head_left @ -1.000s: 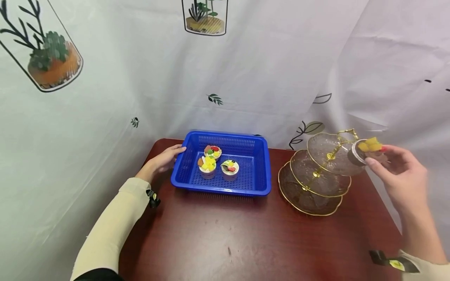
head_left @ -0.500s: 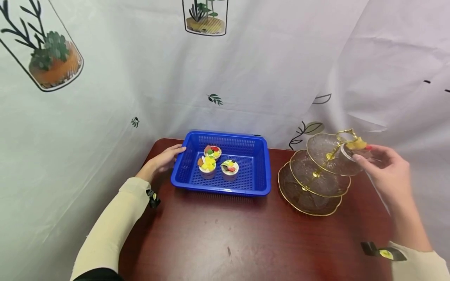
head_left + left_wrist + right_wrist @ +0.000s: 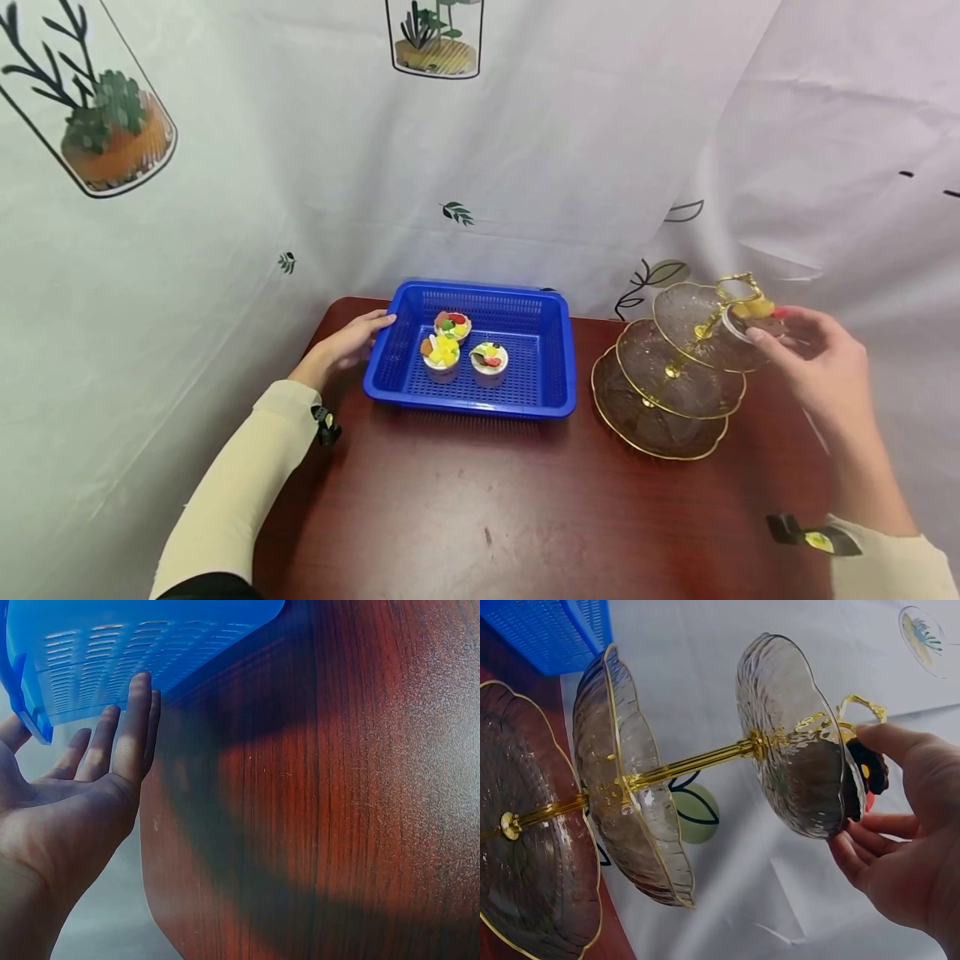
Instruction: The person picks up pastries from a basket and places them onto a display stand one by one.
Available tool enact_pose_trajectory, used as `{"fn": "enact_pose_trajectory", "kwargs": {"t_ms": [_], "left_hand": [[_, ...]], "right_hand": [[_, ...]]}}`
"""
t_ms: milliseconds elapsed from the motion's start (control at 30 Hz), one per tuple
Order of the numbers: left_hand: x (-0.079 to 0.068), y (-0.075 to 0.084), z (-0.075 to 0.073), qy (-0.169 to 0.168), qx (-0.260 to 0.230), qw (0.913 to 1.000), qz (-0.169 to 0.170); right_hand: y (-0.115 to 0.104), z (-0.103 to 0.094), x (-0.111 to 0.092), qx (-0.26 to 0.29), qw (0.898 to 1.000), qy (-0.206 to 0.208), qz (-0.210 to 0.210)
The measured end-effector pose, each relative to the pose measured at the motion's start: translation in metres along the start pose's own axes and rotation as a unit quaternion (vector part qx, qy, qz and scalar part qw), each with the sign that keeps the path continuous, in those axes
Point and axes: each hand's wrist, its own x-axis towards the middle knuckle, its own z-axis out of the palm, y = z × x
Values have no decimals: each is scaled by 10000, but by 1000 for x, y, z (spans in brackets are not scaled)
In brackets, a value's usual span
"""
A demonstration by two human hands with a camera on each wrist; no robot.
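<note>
In the head view my right hand (image 3: 828, 367) holds a small dessert cup (image 3: 742, 321) with yellow fruit topping between thumb and fingers. The cup is at the top tier of a three-tier glass stand (image 3: 670, 372) with gold rims. Seen from the right wrist, the dark cup (image 3: 817, 784) shows through the top plate, and fingertips are right at the plate's edge. My left hand (image 3: 348, 340) grips the left rim of a blue plastic basket (image 3: 472, 407); in the left wrist view the fingers (image 3: 135, 727) lie along its outer wall, thumb at the rim.
Inside the basket stand three fruit-topped dessert cups: one at the back (image 3: 453, 325), one at front left (image 3: 441, 358) and one to the right (image 3: 489, 364). Basket and stand are on a dark red wooden table (image 3: 480, 492). A patterned white cloth (image 3: 555, 167) hangs behind.
My right hand has moved left and lowered the dessert cup onto or close over the top tier, slowing in the last half second. The left hand and basket have stayed put.
</note>
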Motion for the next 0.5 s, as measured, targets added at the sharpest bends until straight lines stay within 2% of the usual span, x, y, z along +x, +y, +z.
{"fn": "enact_pose_trajectory", "kwargs": {"t_ms": [500], "left_hand": [[10, -11, -8, 139, 59, 9999, 52]], "right_hand": [[-4, -6, 2, -138, 9999, -76, 23]]}}
